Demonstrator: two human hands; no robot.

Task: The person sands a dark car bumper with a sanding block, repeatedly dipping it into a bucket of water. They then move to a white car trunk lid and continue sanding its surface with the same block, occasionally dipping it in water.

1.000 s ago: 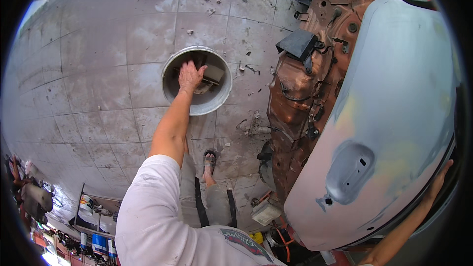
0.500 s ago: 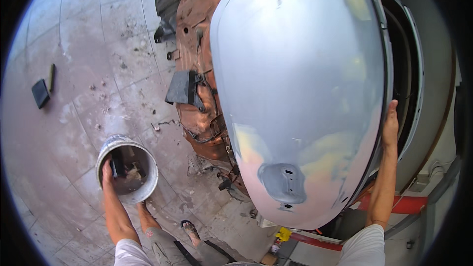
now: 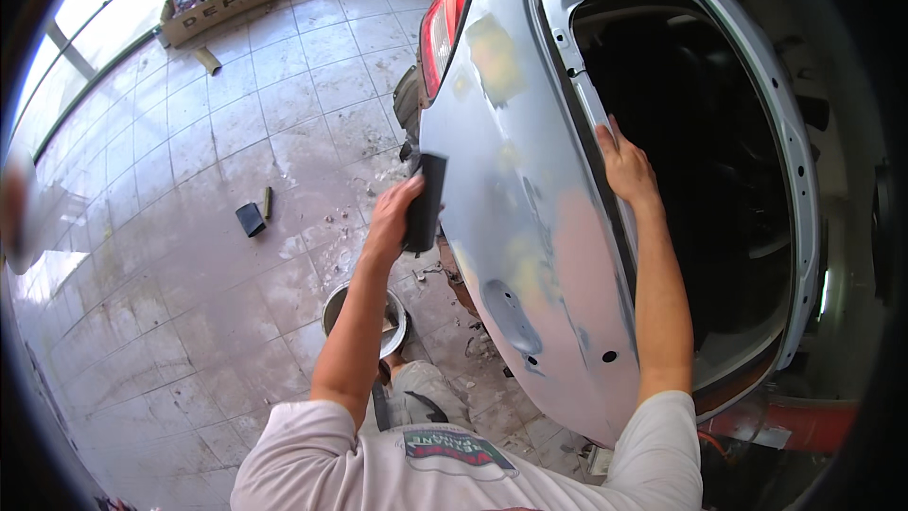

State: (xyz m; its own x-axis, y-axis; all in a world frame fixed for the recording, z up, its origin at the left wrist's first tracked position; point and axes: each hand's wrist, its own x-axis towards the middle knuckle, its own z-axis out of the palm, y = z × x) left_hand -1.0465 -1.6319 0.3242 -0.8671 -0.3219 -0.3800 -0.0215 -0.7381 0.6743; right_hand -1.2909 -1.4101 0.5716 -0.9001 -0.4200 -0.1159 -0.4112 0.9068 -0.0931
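Note:
My left hand (image 3: 388,218) is wrapped around a black sanding block (image 3: 428,203), which stands upright by the left edge of a grey car body panel (image 3: 482,166). Yellowish and pink patches mottle this panel, and an oval recess (image 3: 511,315) lies near its lower end. On the pale frame of the window opening (image 3: 588,99) rests my right hand (image 3: 628,170), its visible fingers stretched out and apart; some are hidden. Below my left forearm is a round bucket (image 3: 400,322), partly covered by the arm.
A red tail light (image 3: 443,33) sits at the panel's far end. On the tiled floor to the left lie a dark flat block (image 3: 251,219) and a narrow strip (image 3: 268,202). Farther back are a cardboard box (image 3: 222,5) and several containers. A red bar (image 3: 804,426) runs low at right.
My left hand has come up out of the bucket and now holds the sanding block beside the panel. My right hand has shifted along the window frame. The view has tilted farther ahead.

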